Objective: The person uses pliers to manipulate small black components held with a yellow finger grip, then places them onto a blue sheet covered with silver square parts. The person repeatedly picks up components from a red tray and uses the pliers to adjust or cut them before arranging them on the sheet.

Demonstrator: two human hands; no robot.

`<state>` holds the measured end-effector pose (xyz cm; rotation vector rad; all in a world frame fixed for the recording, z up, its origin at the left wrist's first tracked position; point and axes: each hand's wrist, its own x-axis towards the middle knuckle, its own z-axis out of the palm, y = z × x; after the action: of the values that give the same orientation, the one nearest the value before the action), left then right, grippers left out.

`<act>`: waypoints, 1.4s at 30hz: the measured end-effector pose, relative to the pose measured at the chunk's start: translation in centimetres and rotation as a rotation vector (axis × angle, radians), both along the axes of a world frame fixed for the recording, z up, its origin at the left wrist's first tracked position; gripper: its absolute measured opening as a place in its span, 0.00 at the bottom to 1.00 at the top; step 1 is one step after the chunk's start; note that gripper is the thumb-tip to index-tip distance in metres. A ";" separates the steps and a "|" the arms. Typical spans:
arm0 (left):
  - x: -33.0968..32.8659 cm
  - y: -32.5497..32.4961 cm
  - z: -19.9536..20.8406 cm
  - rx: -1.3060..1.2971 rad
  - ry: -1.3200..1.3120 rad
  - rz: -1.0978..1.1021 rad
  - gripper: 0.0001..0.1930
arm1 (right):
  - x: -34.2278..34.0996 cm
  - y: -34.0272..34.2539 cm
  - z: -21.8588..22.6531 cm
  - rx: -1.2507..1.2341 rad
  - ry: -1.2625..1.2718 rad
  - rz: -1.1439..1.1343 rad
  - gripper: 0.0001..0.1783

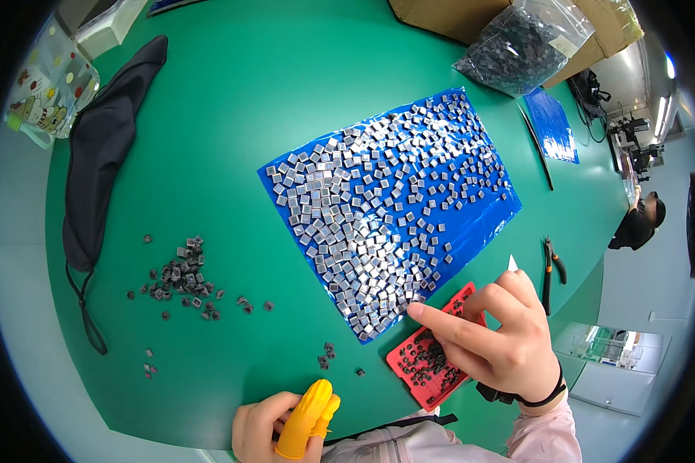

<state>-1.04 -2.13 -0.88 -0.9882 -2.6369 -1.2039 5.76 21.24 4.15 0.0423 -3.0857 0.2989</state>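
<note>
My right hand (pixel 506 336) reaches over a red tray (pixel 428 397) of small black parts. Its index finger points out, the tip at the lower edge of a blue sheet (pixel 479 239) covered with small square silver-topped pieces (pixel 316 208). The other fingers are curled, and a white pointed tip (pixel 512 263) sticks out beyond the knuckles; the rest of it is hidden. Close to the table's near edge, my left hand (pixel 278 428) is closed, wearing yellow rubber finger cots (pixel 309 417). Whatever lies between its fingers cannot be made out.
Loose dark parts (pixel 181 278) lie in a pile at left. Orange-and-black pliers (pixel 548 270), dark tweezers (pixel 537 147) and another blue sheet (pixel 552 127) are at right. Farther back sit a bag of dark pieces (pixel 521 50) and a cardboard box (pixel 440 19). A black pouch (pixel 104 162) lies left.
</note>
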 end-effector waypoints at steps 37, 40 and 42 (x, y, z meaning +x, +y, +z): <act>-0.2 -0.1 0.0 0.012 -0.016 -0.021 0.16 | -0.4 0.0 -0.3 -0.034 -0.029 0.011 0.26; -0.1 -0.1 0.1 0.008 -0.016 -0.018 0.16 | -0.4 0.1 -0.4 -0.038 -0.030 0.009 0.26; -0.1 -0.1 0.1 0.006 -0.011 -0.017 0.16 | -0.4 0.0 -0.5 -0.038 -0.018 0.005 0.26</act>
<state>-1.18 -2.21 -0.81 -1.0075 -2.6363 -1.2238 5.38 21.29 3.65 0.0469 -3.0972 0.3608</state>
